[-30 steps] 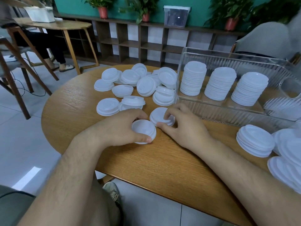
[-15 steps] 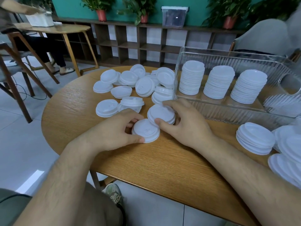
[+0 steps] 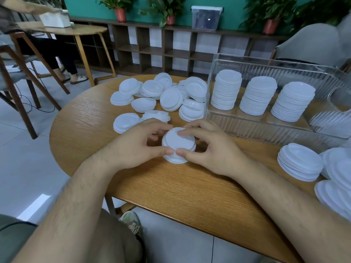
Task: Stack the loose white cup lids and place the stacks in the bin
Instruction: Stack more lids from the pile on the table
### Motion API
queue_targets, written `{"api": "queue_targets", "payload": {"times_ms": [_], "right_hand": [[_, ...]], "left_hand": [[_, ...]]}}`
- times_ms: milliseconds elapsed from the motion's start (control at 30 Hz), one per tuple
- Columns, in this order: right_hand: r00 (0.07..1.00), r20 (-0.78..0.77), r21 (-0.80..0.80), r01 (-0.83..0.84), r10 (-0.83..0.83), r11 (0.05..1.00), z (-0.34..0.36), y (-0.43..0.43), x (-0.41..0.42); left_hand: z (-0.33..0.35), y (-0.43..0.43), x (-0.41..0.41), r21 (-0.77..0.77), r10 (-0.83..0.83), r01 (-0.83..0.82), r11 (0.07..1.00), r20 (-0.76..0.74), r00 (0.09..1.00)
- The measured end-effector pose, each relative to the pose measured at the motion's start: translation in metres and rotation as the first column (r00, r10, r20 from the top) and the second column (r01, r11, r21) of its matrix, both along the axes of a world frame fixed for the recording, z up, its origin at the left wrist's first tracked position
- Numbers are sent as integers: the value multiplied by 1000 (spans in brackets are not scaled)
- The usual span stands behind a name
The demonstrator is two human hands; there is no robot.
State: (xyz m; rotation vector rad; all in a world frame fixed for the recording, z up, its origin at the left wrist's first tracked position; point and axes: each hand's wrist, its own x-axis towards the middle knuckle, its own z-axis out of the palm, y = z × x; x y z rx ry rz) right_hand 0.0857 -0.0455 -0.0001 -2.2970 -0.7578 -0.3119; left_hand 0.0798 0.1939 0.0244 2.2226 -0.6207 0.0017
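White lid stack [image 3: 178, 142] is sitting on wooden table [image 3: 171, 190] before clear bin [image 3: 247, 130], left hand [image 3: 136, 147] and right hand [image 3: 210, 149] pinching its rim with curled fingers, probably needing edges squared before lifting

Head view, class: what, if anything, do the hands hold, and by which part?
A small stack of white lids, gripped by its rim: left hand on one side, right hand opposite.

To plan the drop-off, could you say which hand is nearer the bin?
Right. The right hand sits just before the clear bin; the left hand is left of the lid stack.
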Motion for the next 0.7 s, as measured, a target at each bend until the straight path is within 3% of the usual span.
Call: {"api": "queue_targets", "payload": {"times_ms": [233, 400, 533, 700], "right_hand": [[995, -82, -62, -67, 62, 996, -1, 0, 2], [995, -94, -90, -35, 26, 995, -1, 2, 2], [995, -86, -81, 45, -52, 996, -5, 6, 6], [994, -68, -46, 85, -88, 995, -6, 14, 9]], "left_hand": [[-3, 4, 0, 66, 30, -25, 997, -85, 996], [-7, 1, 3, 117, 52, -46, 992, -56, 997], [-9, 1, 5, 138, 135, -147, 979, 95, 986], [-10, -6, 17, -36, 420, -436, 899, 349, 838]]}}
